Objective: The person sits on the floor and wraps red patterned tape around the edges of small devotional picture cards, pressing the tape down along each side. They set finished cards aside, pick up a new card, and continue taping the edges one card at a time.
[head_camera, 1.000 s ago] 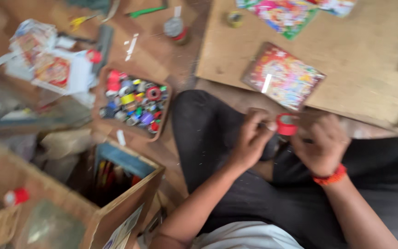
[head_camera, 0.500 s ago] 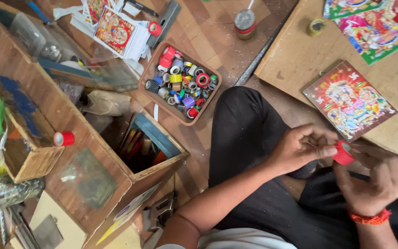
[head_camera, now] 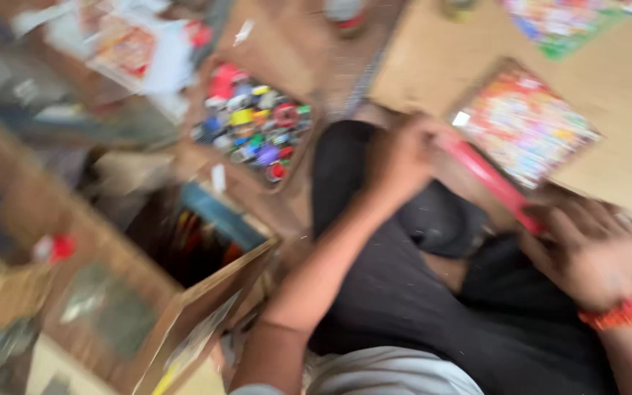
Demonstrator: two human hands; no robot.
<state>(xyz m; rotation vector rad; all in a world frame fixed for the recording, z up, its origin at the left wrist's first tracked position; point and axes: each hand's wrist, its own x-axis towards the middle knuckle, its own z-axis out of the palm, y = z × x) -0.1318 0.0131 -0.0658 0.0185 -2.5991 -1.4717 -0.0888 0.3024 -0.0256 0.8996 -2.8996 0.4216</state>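
The view is motion-blurred. A strip of red tape (head_camera: 493, 181) stretches between my two hands over my lap. My left hand (head_camera: 401, 157) pinches its upper end near the edge of a wooden board (head_camera: 623, 110). My right hand (head_camera: 588, 249), with an orange-red band at the wrist, grips the lower end, where the roll seems to be hidden in my fingers. A colourful picture card (head_camera: 524, 124) lies on the board just beyond the tape. I sit cross-legged in dark trousers.
A small wooden tray (head_camera: 254, 124) full of coloured tape rolls sits left of my knee. An open wooden box (head_camera: 206, 241) with long items inside stands at lower left. Papers and printed cards (head_camera: 129, 47) lie at the top left, more colourful prints at the top right.
My hands have drawn apart, pulling a long strip of red tape out from the roll. The camera has swung and the picture is now blurred.
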